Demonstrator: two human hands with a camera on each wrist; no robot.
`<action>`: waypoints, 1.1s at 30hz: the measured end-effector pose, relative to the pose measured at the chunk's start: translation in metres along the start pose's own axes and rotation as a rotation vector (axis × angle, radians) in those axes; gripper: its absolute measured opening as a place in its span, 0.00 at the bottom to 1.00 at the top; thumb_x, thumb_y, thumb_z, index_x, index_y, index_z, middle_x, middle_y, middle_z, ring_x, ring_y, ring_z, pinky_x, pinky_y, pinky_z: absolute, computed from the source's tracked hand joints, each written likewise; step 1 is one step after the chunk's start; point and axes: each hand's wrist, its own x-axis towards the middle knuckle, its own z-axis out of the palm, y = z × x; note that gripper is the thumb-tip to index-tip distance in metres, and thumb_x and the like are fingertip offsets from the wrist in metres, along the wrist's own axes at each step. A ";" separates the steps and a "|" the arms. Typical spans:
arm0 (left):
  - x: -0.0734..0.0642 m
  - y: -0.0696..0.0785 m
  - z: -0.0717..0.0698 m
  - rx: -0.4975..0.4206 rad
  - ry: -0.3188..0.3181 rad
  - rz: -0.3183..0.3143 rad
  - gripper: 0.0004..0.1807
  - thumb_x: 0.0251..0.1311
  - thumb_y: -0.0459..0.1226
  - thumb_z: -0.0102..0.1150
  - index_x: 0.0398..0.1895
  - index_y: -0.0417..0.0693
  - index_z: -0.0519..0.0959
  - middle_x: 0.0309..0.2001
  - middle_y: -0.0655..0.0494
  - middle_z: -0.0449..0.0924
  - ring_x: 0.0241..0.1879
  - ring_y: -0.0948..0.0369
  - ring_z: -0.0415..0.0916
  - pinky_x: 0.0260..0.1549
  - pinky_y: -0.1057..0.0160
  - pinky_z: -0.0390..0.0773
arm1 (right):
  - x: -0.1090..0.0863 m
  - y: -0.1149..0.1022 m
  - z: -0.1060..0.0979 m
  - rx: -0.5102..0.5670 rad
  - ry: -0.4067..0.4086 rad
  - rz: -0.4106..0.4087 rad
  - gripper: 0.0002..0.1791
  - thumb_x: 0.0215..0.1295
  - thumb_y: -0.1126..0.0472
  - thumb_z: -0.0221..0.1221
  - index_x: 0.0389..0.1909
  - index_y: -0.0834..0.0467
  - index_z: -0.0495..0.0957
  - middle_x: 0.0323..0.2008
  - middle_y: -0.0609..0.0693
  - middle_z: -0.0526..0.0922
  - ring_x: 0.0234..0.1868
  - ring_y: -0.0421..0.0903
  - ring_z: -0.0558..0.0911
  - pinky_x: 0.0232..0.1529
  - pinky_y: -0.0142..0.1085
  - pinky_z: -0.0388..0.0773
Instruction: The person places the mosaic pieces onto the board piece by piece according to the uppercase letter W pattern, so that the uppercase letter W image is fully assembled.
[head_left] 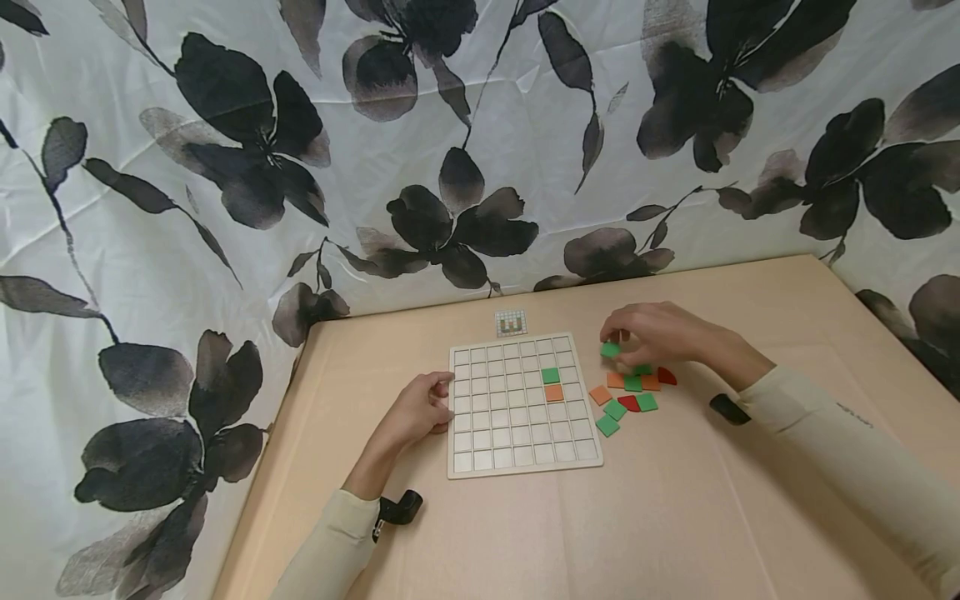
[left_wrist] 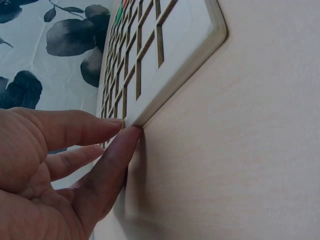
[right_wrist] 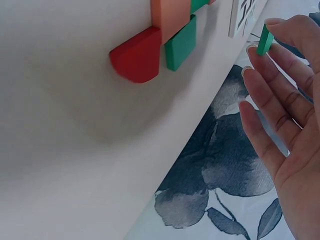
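A pale square board with a raised grid (head_left: 502, 418) lies on the table, bearing one green tile (head_left: 551, 375) directly above one orange tile (head_left: 553, 392). At its left edge, my left hand (head_left: 411, 410) pinches the rim; in the left wrist view the thumb and forefinger meet at the board's edge (left_wrist: 180, 65). My right hand (head_left: 663, 332) holds a small green square tile (right_wrist: 265, 40) between thumb and fingertips, over the loose pieces right of the board. The right wrist view shows the other fingers spread.
Loose green squares (head_left: 607, 426), orange squares (head_left: 600, 395) and red rounded pieces (head_left: 628, 403) lie right of the board. A small patterned card (head_left: 511, 323) sits behind it. Floral cloth (head_left: 450, 125) hangs along the far side of the table (head_left: 510, 542).
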 end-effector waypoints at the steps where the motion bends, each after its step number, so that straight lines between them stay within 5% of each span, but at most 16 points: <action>1: 0.000 0.000 0.000 0.000 0.000 0.002 0.38 0.54 0.16 0.62 0.71 0.37 0.69 0.47 0.45 0.67 0.36 0.58 0.72 0.26 0.63 0.84 | 0.000 -0.001 0.000 0.003 0.002 -0.007 0.14 0.55 0.53 0.73 0.42 0.46 0.85 0.38 0.38 0.82 0.40 0.42 0.79 0.40 0.38 0.79; 33: -0.001 0.000 -0.001 -0.017 -0.016 0.018 0.38 0.54 0.16 0.62 0.71 0.35 0.69 0.45 0.45 0.66 0.35 0.58 0.71 0.26 0.61 0.82 | 0.009 -0.030 0.003 0.029 -0.041 -0.127 0.16 0.58 0.48 0.72 0.47 0.45 0.86 0.41 0.35 0.81 0.43 0.38 0.78 0.42 0.39 0.78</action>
